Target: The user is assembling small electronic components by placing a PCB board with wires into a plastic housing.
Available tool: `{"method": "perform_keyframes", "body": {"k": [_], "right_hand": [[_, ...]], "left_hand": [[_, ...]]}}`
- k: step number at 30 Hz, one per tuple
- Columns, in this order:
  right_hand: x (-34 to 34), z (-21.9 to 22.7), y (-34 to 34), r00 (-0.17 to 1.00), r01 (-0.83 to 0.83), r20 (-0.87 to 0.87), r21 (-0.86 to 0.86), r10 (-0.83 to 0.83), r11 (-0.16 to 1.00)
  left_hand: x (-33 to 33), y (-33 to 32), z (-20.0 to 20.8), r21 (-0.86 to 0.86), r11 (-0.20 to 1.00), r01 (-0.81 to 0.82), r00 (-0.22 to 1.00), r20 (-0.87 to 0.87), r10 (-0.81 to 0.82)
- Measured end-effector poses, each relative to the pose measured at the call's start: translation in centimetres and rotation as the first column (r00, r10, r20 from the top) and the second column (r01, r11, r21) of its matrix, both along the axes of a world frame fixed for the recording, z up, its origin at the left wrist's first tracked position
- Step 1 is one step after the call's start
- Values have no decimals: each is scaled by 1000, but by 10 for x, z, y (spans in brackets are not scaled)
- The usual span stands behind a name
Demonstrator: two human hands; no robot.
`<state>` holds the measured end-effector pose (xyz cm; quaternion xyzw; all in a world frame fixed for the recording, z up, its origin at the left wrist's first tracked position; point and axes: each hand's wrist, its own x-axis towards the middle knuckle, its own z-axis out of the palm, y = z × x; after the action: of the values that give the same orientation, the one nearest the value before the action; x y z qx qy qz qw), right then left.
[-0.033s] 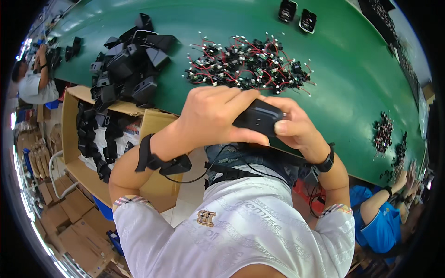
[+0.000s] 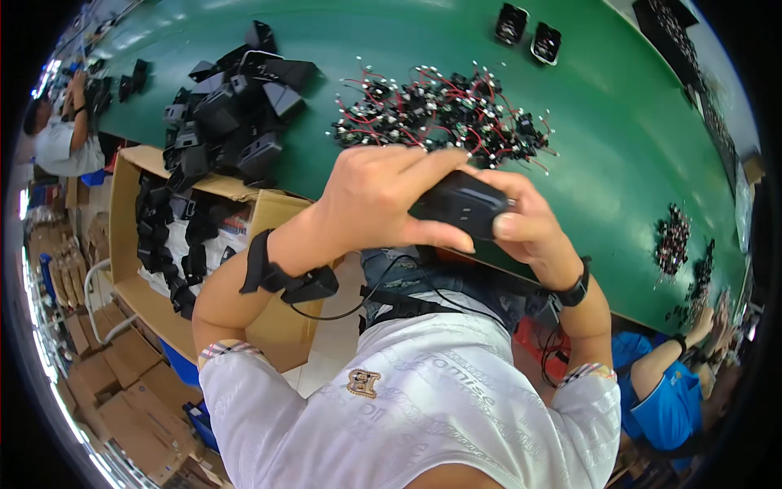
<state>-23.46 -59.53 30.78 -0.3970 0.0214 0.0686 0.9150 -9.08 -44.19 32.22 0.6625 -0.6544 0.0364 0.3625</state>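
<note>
A small black plastic housing (image 2: 464,205) with rounded corners and tiny marks or holes on its face is held over the table's near edge. My left hand (image 2: 379,196) is closed around its left side, fingers over the top and thumb stretched below. At the other end, my right hand (image 2: 528,218) grips the housing between thumb and fingers. Just beyond both hands lies a pile of small black electronic parts with red wires and white connectors (image 2: 440,118). The side of the housing toward my left palm is hidden.
Left on the green table (image 2: 350,33) is a heap of black plastic housings (image 2: 236,106). An open cardboard box (image 2: 281,224) holding more black parts stands below it. Two filled black shells (image 2: 546,43) lie at the far side. Co-workers sit left (image 2: 69,143) and right (image 2: 664,399).
The housing and my right hand have shifted slightly to the right. My left hand stays nearly in place, its fingers a little blurred. The surroundings have shifted slightly in view.
</note>
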Motion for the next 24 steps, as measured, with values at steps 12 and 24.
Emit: {"method": "perform_keyframes", "body": {"k": [12,24], "right_hand": [[-10,34,-166,892,304,425,-819,-157,-487],[35,-13,-237,959,61,225,-760,-174,-647]], "left_hand": [[103,17,-26,20,690,-724,584,551,596],[111,18,-41,192,624,-758,613,537,579]]}}
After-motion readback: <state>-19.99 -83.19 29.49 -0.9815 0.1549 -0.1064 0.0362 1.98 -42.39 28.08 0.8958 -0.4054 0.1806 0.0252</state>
